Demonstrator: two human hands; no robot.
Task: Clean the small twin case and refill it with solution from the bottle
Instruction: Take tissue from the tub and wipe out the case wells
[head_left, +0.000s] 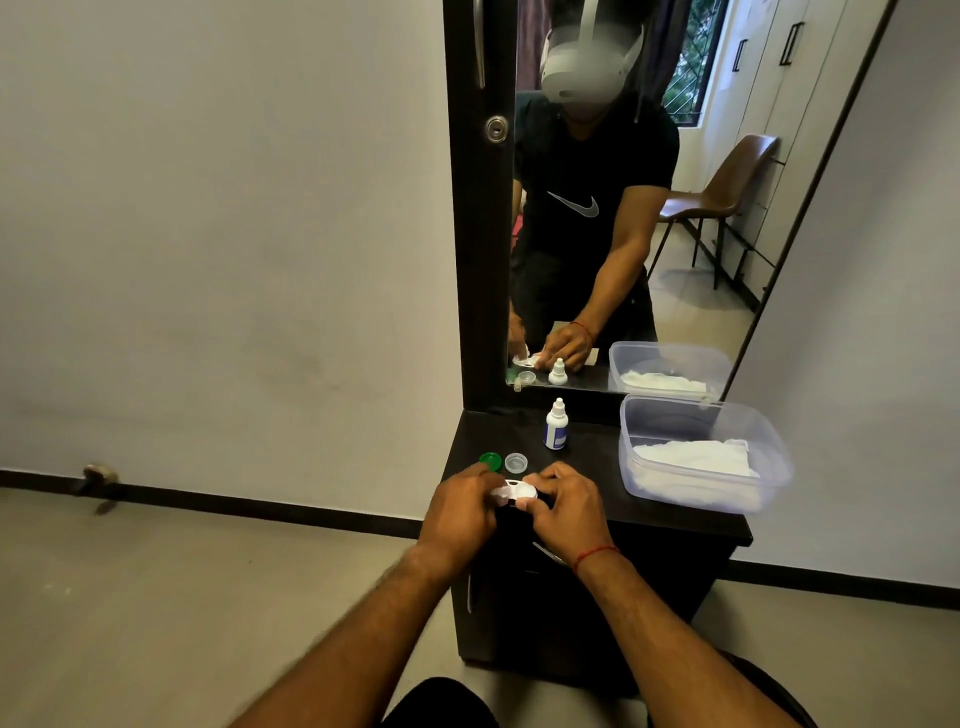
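Low in the frame's centre, the left hand (464, 501) and right hand (563, 501) pinched the twin case (516, 491) between them, its long axis left-right; the bottle (556, 424) stood just above, nearer the right hand.

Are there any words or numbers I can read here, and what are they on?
No words or numbers can be read.
Bottle: its blue label has print, too small and blurred to read.
Shirt in the mirror: a white swoosh sign, no letters.

Both hands (511, 506) close together, fingers (540, 480) curled inward.
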